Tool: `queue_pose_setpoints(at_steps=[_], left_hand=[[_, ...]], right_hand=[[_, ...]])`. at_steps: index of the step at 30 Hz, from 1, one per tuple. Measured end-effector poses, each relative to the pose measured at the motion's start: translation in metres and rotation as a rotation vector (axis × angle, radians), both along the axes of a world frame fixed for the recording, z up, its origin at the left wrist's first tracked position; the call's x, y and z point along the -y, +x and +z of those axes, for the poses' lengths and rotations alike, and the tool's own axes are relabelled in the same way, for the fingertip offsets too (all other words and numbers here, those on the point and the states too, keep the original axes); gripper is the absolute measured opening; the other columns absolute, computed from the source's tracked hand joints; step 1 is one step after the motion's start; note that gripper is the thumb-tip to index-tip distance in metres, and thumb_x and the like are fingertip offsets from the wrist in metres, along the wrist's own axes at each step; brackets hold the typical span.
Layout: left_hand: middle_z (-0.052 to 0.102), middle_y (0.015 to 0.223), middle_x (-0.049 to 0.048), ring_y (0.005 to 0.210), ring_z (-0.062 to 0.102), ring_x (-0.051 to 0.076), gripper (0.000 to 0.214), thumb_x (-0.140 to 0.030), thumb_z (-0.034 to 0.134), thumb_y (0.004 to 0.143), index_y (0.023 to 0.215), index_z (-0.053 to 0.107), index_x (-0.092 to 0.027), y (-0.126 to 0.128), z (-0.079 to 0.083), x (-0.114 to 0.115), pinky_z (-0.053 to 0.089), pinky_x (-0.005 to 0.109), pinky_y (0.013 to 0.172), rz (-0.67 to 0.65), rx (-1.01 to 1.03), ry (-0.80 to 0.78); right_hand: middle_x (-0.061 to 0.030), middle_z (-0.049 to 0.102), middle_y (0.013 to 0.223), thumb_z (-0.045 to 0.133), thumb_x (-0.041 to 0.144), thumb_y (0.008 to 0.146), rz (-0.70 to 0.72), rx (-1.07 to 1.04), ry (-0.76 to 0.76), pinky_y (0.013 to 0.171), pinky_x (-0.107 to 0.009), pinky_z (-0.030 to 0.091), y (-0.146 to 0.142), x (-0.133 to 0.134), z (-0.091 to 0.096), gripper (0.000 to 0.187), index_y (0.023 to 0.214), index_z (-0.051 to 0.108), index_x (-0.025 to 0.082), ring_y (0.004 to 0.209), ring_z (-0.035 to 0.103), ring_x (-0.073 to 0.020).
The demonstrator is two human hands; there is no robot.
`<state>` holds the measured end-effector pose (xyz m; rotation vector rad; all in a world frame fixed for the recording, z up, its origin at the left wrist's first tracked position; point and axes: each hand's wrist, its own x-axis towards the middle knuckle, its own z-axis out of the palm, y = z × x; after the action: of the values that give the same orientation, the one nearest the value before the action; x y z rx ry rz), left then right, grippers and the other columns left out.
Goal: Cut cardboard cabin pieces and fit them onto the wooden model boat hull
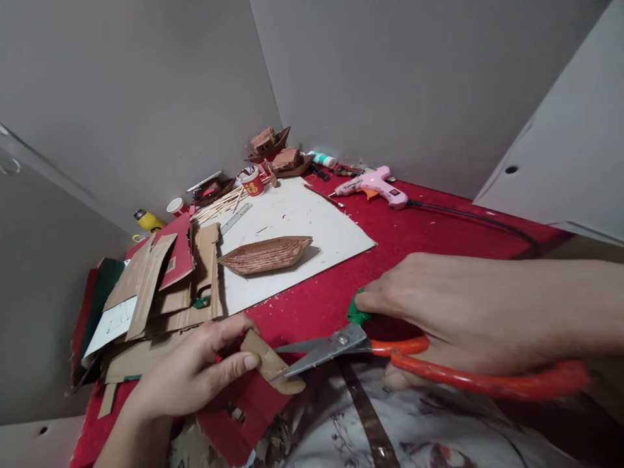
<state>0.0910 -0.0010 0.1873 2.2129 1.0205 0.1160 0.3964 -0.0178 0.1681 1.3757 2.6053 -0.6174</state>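
My left hand [199, 364] pinches a small piece of cardboard [267, 359], brown on one part and red on another, between thumb and fingers. In my right hand [439, 305] are scissors [341, 341] with red-orange handles and a bit of green near the thumb side. Their blades stand apart, and the cardboard's brown part lies at the tips. A brown boat-shaped model hull [266, 255] rests on the white board [336, 244] beyond my hands. Part of the cardboard hangs low over my lap.
Stacked cardboard sheets [146, 305] lie on the left. A pink glue gun [373, 187] with a black cord sits back right on the red tablecloth [429, 227]. Behind are finished model boats [287, 161], a red cup [251, 182], thin sticks [219, 205], a ruler [236, 218] and grey walls.
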Motion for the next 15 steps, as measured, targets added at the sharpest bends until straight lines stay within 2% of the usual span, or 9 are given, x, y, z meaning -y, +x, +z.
queue_pose_setpoints(at_steps=[2,5,9,11,15], left_hand=[[0.070,0.090,0.0041,0.078,0.063,0.018,0.018,-0.026,0.055,0.091,0.103,0.067,-0.021,0.003,0.001,0.000,0.049,0.024,0.071,-0.006,0.016,-0.029],[0.071,0.079,0.0022,0.066,0.062,0.016,0.024,-0.029,0.058,0.089,0.110,0.069,-0.023,0.010,0.005,-0.002,0.049,0.022,0.061,-0.043,0.022,-0.084],[0.069,0.066,0.0007,0.054,0.058,0.015,0.018,-0.034,0.064,0.084,0.093,0.074,-0.022,0.021,0.015,-0.006,0.046,0.019,0.050,-0.084,0.040,-0.126],[0.067,0.062,0.0002,0.053,0.057,0.014,0.017,-0.036,0.065,0.082,0.085,0.074,-0.022,0.025,0.017,-0.009,0.045,0.019,0.049,-0.095,0.052,-0.120],[0.069,0.066,0.0019,0.055,0.059,0.015,0.017,-0.034,0.063,0.084,0.082,0.074,-0.021,0.030,0.018,-0.013,0.047,0.021,0.052,-0.167,0.032,-0.184]], right_hand=[[-0.0049,0.062,0.069,0.060,0.063,0.077,-0.010,0.000,-0.055,0.052,-0.033,0.034,-0.002,0.000,0.002,0.040,0.077,0.064,0.023,0.065,0.058,-0.0260],[-0.0026,0.061,0.064,0.062,0.065,0.074,-0.003,-0.063,-0.093,0.048,-0.030,0.033,-0.003,-0.001,0.001,0.041,0.073,0.063,0.023,0.059,0.056,-0.0230],[0.0002,0.058,0.058,0.065,0.062,0.072,0.010,-0.137,-0.148,0.044,-0.028,0.030,-0.002,-0.003,-0.003,0.039,0.070,0.065,0.023,0.050,0.051,-0.0181],[0.0009,0.056,0.055,0.065,0.062,0.072,0.012,-0.140,-0.149,0.042,-0.027,0.027,-0.001,-0.004,-0.005,0.040,0.068,0.064,0.023,0.047,0.048,-0.0168],[0.0023,0.051,0.050,0.063,0.066,0.071,0.016,-0.118,-0.136,0.039,-0.028,0.020,-0.003,-0.005,-0.005,0.044,0.060,0.059,0.023,0.042,0.042,-0.0149]])
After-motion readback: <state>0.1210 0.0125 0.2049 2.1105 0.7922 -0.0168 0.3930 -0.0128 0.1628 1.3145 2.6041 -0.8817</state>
